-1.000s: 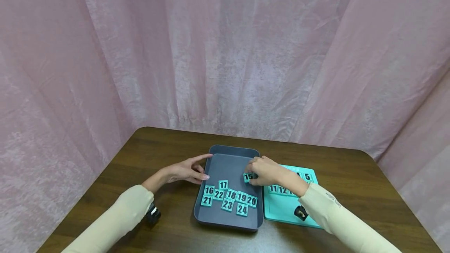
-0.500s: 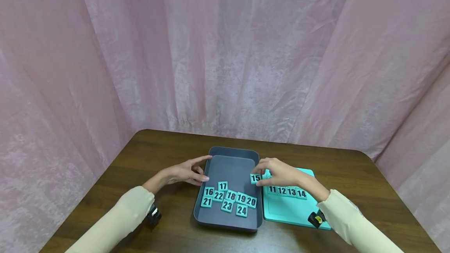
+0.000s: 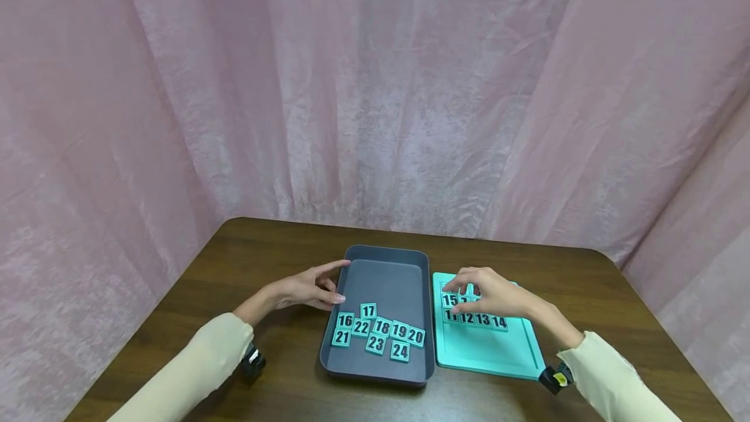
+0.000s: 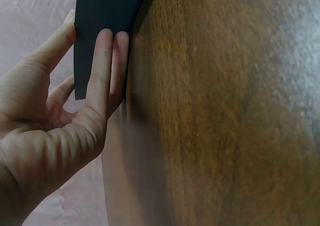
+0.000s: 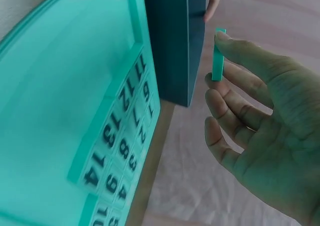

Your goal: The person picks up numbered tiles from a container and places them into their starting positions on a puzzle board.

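My right hand [image 3: 495, 294] pinches a turquoise number tile marked 15 [image 3: 449, 300] between thumb and fingers. It is over the left part of a turquoise number board [image 3: 489, 351]. Edge-on in the right wrist view, the tile [image 5: 218, 60] is raised off the board, which bears rows of numbered tiles; my hand covers part of them in the head view. My left hand [image 3: 305, 287] rests at the left side of a dark grey tray [image 3: 381, 371]. Its thumb is at the rim and two straight fingers [image 4: 102, 60] lie along the outer wall.
Loose number tiles, 16 to 24, lie in the near half of the tray, among them tile 17 [image 3: 368, 310] and tile 24 [image 3: 400, 351]. Tray and board stand side by side on a brown wooden table [image 3: 281, 239]. A pink curtain [image 3: 375, 96] hangs behind it.
My right hand has carried tile 15 rightward out of the tray, across its rim, to above the board. My left hand has stayed at the tray's left side.
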A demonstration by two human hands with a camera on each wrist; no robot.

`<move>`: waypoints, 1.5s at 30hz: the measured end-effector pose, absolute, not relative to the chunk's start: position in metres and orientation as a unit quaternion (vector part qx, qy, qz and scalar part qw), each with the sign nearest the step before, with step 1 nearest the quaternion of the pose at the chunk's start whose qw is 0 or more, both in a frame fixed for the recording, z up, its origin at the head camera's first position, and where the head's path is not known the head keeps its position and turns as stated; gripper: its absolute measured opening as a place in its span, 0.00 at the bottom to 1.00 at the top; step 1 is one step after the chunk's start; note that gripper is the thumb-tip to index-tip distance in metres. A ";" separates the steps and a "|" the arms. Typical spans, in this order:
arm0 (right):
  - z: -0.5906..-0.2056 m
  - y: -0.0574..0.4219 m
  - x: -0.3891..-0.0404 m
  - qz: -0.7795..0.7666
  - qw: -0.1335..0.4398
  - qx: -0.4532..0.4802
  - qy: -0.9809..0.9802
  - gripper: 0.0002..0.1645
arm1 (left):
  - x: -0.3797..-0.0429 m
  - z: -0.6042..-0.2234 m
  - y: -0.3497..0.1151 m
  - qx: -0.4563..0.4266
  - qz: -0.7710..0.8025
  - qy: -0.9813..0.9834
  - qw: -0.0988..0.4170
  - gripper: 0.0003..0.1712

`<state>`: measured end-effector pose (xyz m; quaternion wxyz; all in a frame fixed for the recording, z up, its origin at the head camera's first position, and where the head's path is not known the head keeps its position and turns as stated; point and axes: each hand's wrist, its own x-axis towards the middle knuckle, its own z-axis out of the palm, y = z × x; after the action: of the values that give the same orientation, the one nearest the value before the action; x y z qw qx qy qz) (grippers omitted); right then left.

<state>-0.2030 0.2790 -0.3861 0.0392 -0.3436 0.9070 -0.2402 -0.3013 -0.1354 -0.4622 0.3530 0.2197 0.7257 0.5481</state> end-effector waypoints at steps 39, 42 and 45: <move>-0.414 0.377 -0.169 -0.204 0.023 -0.280 0.938 0.19 | -0.301 -0.461 -0.143 0.212 0.550 0.724 0.358 0.56; -0.416 0.381 -0.168 -0.199 0.023 -0.279 0.939 0.19 | -0.301 -0.461 -0.143 0.212 0.550 0.724 0.358 0.56; -0.420 0.383 -0.168 -0.195 0.016 -0.281 0.940 0.19 | -0.301 -0.460 -0.142 0.215 0.549 0.724 0.358 0.56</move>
<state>-0.1677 0.3831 -0.4198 0.0163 -0.2806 0.9397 -0.1947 -0.3012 -0.1424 -0.4597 0.3584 0.2154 0.7237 0.5490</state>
